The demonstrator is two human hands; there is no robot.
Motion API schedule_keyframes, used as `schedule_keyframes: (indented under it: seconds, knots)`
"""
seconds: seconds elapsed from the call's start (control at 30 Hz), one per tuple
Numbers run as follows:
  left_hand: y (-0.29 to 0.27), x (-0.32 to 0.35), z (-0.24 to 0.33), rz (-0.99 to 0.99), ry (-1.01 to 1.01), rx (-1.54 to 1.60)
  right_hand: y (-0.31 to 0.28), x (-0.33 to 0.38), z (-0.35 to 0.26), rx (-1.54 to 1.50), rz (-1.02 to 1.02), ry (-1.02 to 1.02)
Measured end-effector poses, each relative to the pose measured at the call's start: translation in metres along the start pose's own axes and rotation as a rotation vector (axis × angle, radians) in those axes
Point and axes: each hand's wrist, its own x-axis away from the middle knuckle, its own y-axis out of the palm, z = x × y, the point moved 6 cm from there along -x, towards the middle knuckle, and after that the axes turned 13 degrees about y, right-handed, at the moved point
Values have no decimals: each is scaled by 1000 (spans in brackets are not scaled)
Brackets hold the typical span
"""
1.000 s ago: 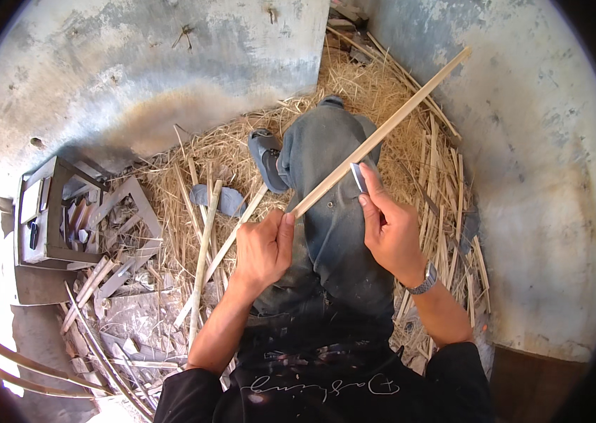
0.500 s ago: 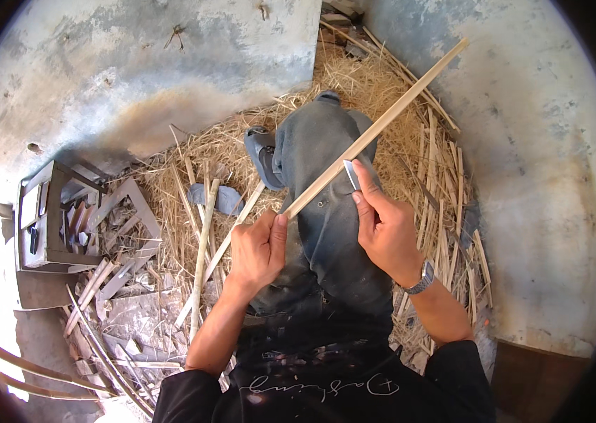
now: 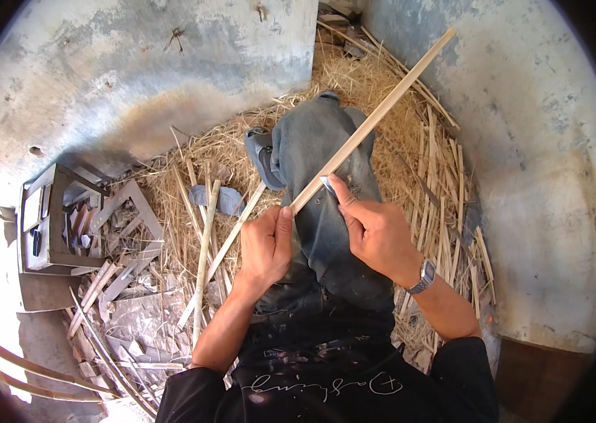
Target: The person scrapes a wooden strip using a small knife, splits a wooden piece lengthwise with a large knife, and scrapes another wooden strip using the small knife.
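Observation:
A long pale bamboo strip (image 3: 375, 121) runs diagonally from the upper right down across my lap. My left hand (image 3: 266, 243) grips the strip near its lower part, thumb pressed along it. My right hand (image 3: 372, 229) is closed on a small knife (image 3: 329, 185), whose blade rests against the strip just above my left thumb. A wristwatch (image 3: 421, 276) is on my right wrist. My legs in grey trousers (image 3: 322, 155) stretch out under the strip. Below my left hand the strip carries on toward the floor.
Straw and shavings (image 3: 192, 169) cover the floor around my legs. Several cut bamboo strips (image 3: 446, 204) lie to the right. A small wooden frame or crate (image 3: 54, 218) with tools stands at the left. Concrete walls (image 3: 136, 70) close in behind and at the right.
Both hands stayed on the strip and knife. The hands shifted only slightly along the strip; the strip keeps the same diagonal.

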Motion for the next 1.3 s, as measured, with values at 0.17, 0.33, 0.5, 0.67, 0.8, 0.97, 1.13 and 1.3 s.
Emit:
schedule_keyframes:
  seconds: [0.17,0.33,0.5,0.67,0.8,0.97,1.13,1.3]
  knots:
    - [1,4,0,10,-6,-21,-5,-3,-4,-124,-46,-8]
    - [-6,8,1,18,40,-83,-11,-1,6,-185,96,116]
    - [-2,4,4,-6,41,-96,-9,-3,3,-124,130,30]
    - [8,2,3,14,-46,-16,-2,-1,-2,-8,-26,9]
    - [10,2,3,10,-99,55,-4,1,-2,-60,4,-14]
    - [20,2,4,15,-116,104,-1,10,-9,0,-174,-73]
    - [26,6,-11,107,-162,259,5,13,-8,-107,-79,-48]
    - [20,17,-2,147,-168,417,-18,13,10,-552,68,211]
